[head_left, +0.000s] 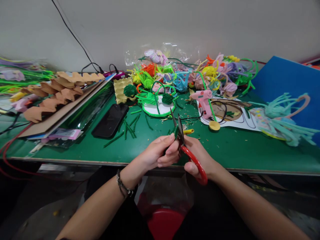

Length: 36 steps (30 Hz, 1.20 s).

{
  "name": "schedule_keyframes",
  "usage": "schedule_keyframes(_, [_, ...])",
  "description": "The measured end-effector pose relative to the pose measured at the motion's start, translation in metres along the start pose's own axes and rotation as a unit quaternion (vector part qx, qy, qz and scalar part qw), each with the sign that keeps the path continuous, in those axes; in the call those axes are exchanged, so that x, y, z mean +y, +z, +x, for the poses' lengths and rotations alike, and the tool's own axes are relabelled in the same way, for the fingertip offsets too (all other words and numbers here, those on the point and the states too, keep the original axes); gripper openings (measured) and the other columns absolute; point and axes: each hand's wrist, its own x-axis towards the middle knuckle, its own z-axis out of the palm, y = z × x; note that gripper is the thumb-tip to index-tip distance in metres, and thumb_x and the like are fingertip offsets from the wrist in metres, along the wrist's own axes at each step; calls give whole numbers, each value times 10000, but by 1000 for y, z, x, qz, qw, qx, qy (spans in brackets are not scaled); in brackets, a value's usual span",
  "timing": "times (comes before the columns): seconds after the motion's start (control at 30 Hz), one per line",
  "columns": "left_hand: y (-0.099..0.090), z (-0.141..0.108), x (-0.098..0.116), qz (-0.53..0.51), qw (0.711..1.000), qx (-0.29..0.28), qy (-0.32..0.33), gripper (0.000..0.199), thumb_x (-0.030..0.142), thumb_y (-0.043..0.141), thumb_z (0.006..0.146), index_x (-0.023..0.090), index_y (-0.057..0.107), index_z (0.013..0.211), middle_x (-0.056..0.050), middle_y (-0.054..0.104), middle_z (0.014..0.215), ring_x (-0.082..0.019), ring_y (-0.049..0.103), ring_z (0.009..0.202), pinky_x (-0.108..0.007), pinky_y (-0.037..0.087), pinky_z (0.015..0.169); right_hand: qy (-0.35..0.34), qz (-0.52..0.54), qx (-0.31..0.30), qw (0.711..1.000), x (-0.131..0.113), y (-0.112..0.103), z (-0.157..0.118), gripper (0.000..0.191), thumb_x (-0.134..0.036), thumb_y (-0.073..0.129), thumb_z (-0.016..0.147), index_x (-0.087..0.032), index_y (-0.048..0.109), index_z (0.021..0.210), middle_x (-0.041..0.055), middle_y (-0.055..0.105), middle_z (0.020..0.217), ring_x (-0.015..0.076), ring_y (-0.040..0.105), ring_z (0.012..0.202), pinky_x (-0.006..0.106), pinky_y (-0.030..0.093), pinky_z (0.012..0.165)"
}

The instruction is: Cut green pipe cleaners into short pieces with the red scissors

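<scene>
Green felt-like covering spreads over the counter (237, 150), littered with short fuzzy dark-green stem pieces (128, 128), too many and too overlapped to count surely.

At the near edge, the right hand (197, 156) is closed around the smooth red looped handle of 1 pair of scissors (186, 146), whose 2 thin dark blades stand parted in a narrow V pointing away from the person. The left hand (160, 153), with a beaded bracelet (123, 185) at the wrist, is curled, its fingertips pinching 1 small green chenille piece (176, 130) that stands between the blades just above the hinge. The 2 hands touch each other over the counter's front edge.

Just beyond the blades lies 1 short yellow tube-like bit (188, 131). Near it, 1 pink plastic glue gun (203, 101) stands on a white sheet (240, 125) with a brown round cutout, and 1 flat yellow disc (214, 125) sits beside it. 1 white round base ringed in bright green (160, 109) carries fuzzy green tufts. 1 glossy black phone (110, 120) lies flat to the left. Ridged brown egg-tray strips (57, 91) are piled on a cardboard sheet at the far left. Along the wall, a tangled heap of multicoloured chenille flowers (190, 75) sits partly in clear crinkled plastic. A blue board (290, 86) leans at the right, with pale teal fuzzy pieces (282, 120) on it.

Below the counter, 1 red round-topped thing (163, 223) shows through a clear bag; what it is I cannot tell.
</scene>
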Motion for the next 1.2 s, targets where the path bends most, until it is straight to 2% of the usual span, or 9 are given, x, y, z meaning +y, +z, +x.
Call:
schedule_keyframes(0.2, [-1,0,0,0,1000,0,2,414,375,495,789,151,359,468,101,224,265,-13,178,207,-100,155,252,16,37,-5,999,-1,0,-1,778,-812,221,620,-156,560,866,24,525,639,138,478,520,267,402,488])
schedule_keyframes(0.43, [-3,1,-1,-3,1000,18,22,409,372,486,798,147,362,479,99,240,269,-6,191,213,-83,196,262,0,65,-2,998,-2,-2,0,729,-775,246,662,-142,574,813,-37,399,527,93,404,454,221,368,459])
schedule_keyframes(0.57, [-3,1,-1,-7,1000,12,21,416,364,466,814,145,355,479,97,232,272,-4,204,219,-74,226,273,6,69,-7,998,-4,-3,1,718,-766,254,672,-132,562,810,-29,427,548,85,392,453,220,358,462])
schedule_keyframes(0.77, [-4,0,0,-29,999,15,29,424,360,463,818,145,343,473,93,235,276,-2,223,227,-65,240,285,24,62,-35,997,0,-1,0,756,-788,230,651,-138,506,918,28,519,683,124,451,532,264,392,511])
schedule_keyframes(1.2, [-3,0,-1,-30,999,9,18,432,371,487,799,151,334,460,97,229,262,-5,208,211,-81,212,266,12,115,-25,993,-1,0,0,732,-774,274,653,-143,539,914,-10,485,641,96,425,510,224,377,475])
